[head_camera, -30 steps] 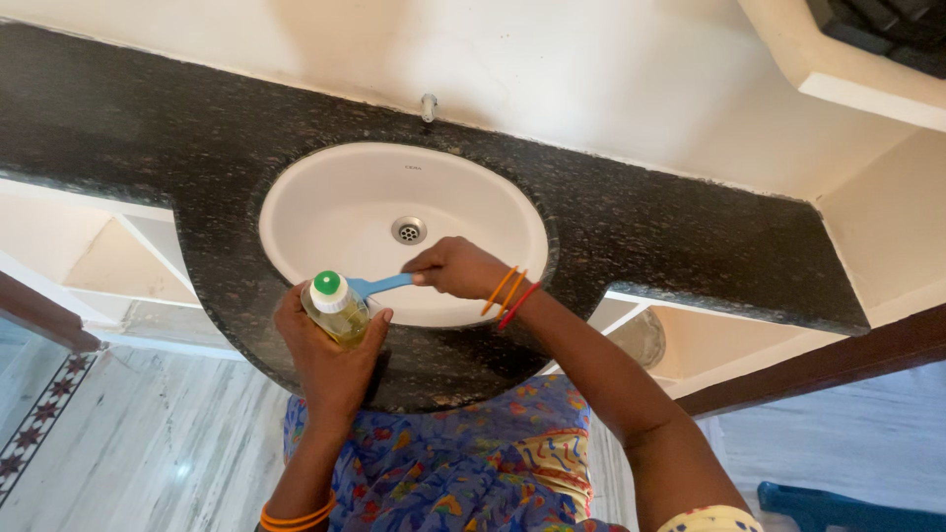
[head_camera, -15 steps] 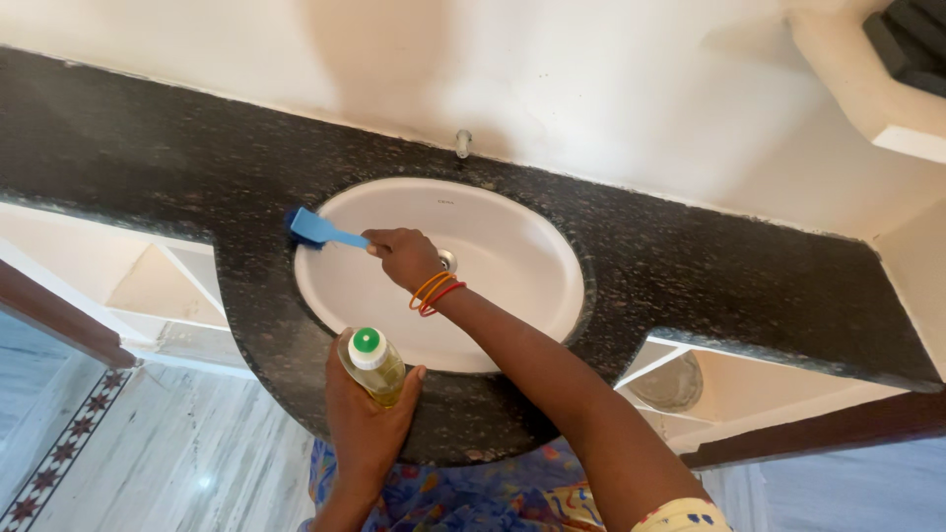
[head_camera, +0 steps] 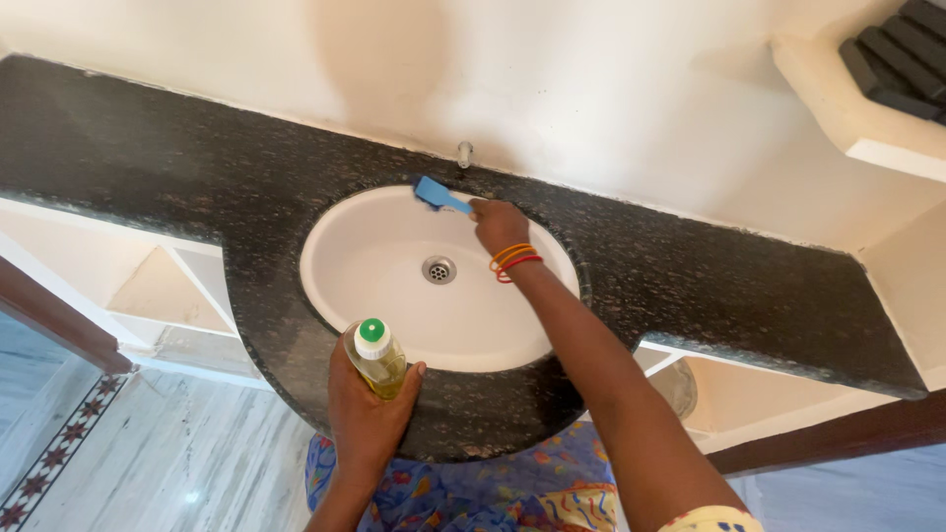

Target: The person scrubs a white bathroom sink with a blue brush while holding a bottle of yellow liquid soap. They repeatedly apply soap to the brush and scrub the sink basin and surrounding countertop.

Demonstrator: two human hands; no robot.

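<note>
Left hand [head_camera: 367, 409]: fingers wrapped around the bottle [head_camera: 375, 360], holding it upright above the front edge of the worktop [head_camera: 148, 167], just outside the basin rim
Bottle: clear plastic, yellowish liquid inside, white neck with a green cap on top; cap appears shut
Basin [head_camera: 384, 286]: white oval bowl set into the dark speckled worktop; drain [head_camera: 439, 269] near its middle; inner surface looks dry, though a thin film could not be told from this view
Brush [head_camera: 434, 194]: blue, head against the rear rim of the basin, handle running back to the right hand
Right hand [head_camera: 499, 225]: fingers closed on the brush handle, arm stretched across the bowl from the front right
Step in hand: scrubbing the rear rim, as judged from brush position
Method: keep the brush head flat on the rim curve; follow the joint between basin and worktop; keep the bottle upright and clear of the scrubbing arm
Tap spout [head_camera: 464, 154]: small metal stub on the wall directly behind the brush head; the nearest obstruction to a stroke along the back rim
Wall ledge [head_camera: 847, 108]: upper right, carrying dark ribbed items, well apart from the basin
Under-worktop shelves [head_camera: 168, 286]: open white compartments left and right, not in the way
</note>
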